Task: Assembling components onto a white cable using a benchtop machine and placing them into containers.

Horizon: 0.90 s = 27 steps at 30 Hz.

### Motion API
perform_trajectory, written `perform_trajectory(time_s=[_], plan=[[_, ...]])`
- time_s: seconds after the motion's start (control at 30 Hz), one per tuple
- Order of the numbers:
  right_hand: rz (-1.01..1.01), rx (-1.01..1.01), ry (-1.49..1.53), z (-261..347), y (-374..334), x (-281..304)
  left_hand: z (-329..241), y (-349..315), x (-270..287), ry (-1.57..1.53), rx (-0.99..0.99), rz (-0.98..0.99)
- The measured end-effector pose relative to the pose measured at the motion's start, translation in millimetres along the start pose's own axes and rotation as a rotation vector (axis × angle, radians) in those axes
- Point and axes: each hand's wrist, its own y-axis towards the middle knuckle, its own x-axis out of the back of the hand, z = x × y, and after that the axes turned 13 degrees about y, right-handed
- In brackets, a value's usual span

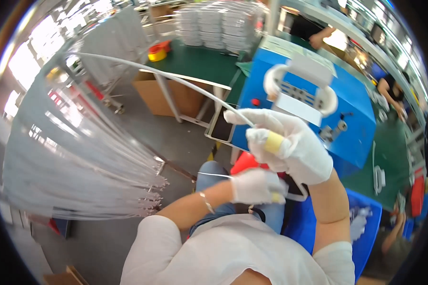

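My right hand (pixel 297 147), in a white glove with yellow tape round a finger, is raised in front of a blue machine (pixel 356 109). It pinches a long white cable (pixel 157 71), which stretches up and left to the top of a rack. My gloved left hand (pixel 257 186) is lower, above my lap, with its fingers closed. A thin white length enters it from the left, and a white bend shows at its right; it seems to grip cable there, though the fingers are blurred. Many white cables (pixel 85 161) hang at the left, their ends bunched near my left arm.
Beside my right arm is a blue bin (pixel 373 213) with white pieces inside. A green table (pixel 204 59) ahead bears stacked clear trays (pixel 218 26) and a yellow-orange tape roll (pixel 158 52). Under it is a cardboard box (pixel 166 97). Other people work at the right.
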Motion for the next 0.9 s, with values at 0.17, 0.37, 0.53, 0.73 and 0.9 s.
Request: perform_trajectory(time_s=[0.17, 0.37, 0.53, 0.73, 0.9], plan=[[-0.128, -0.011, -0.116, -20.9, -63.3, 84.3, -32.1, -11.5, 118.9, -0.42, 0.187, -0.787], [-0.036, 0.628, 0.907, -100.0, -151.0, 166.8, -18.6, -78.0, 168.3, -1.043, -0.362, -0.697], [-1.125, 0.462, 0.094, -127.9, -209.8, 205.7, -15.3, -81.4, 124.2, -0.874, -0.016, -1.003], [-0.722, 0.704, -1.071, -67.2, -138.3, 97.9, -38.5, -0.7, 41.5, -0.925, 0.303, -0.28], [-0.672, 0.291, -0.838, -73.8, -128.9, 87.8, -25.2, 43.7, 33.2, -0.837, 0.253, -0.462]])
